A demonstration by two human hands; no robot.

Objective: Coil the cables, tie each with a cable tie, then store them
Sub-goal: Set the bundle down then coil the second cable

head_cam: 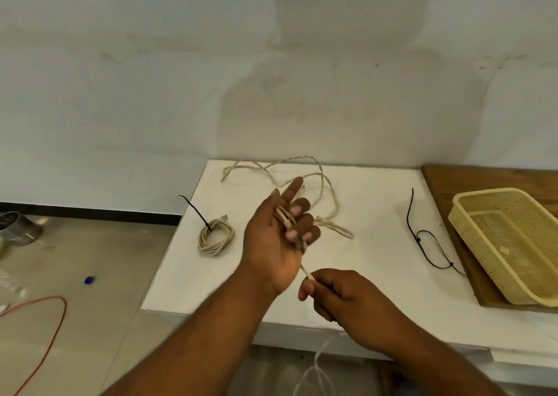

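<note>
You had the pale beige twisted cable (pixel 335 229) partly wound on your left hand (pixel 277 238), which was raised palm-up over the middle of the white table (pixel 377 290). The wound turns lay lengthwise along the palm, running from the far left toward the near right. Your three outer fingers were curled over them while the forefinger stood straight, pointing away at the wall. From the heel of that hand a short taut length slanted down to the near right, where your right hand (pixel 338 293) pinched it between thumb and curled forefinger. The unwound remainder trailed away behind the fingers in loose, kinked bends as far as the table's far edge, its ropy twist plain to see.

To the left, near the table's edge, lay a second beige cable in a flat round coil (pixel 216 238), bound by a thin black cable tie (pixel 196 211) whose tail stuck up and to the far left. On the right lay a thin black looped strand (pixel 422 238), too fine to tell what it was. Beyond it a shallow yellow perforated plastic basket (pixel 459 214) sat on a brown wooden board (pixel 483 178). On the grey floor at the left ran a thin red wire (pixel 57 320), near a small blue object (pixel 89 280) and a shiny metal can (pixel 15 228)
</note>
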